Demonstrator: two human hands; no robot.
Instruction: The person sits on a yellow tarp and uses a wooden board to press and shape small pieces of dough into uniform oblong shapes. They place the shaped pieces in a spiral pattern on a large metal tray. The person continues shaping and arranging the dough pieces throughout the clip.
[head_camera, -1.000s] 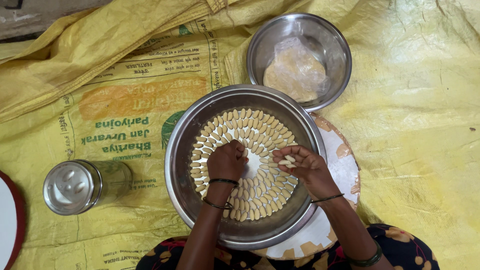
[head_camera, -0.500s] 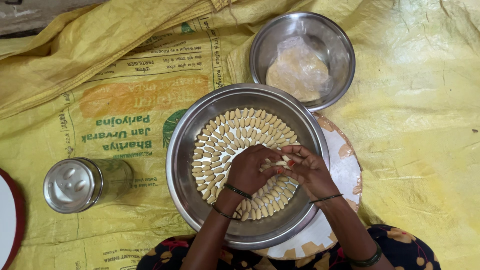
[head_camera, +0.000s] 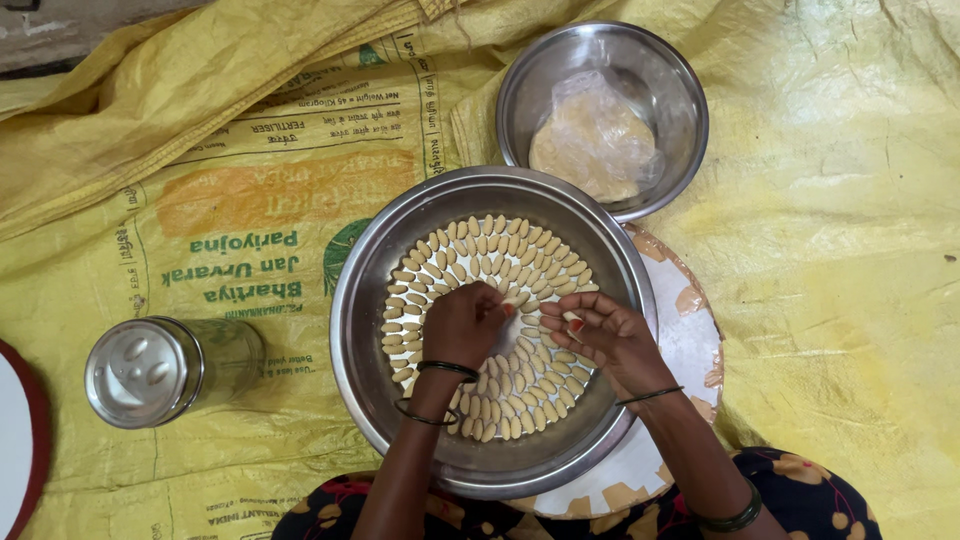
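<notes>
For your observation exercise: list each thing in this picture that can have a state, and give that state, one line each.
Large steel bowl: upright, its bottom lined with rings of pale pieces.
Small steel bowl: upright, holding dough under clear plastic.
Steel tumbler: lying on its side.
Left hand: fingertips down on the pieces.
Right hand: pinching a pale piece.

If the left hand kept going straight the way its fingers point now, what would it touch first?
Probably the right hand's fingertips: the left hand points rightward across the large round steel bowl, over the rings of small pale dough pieces. Their heights are unclear from above.
</notes>
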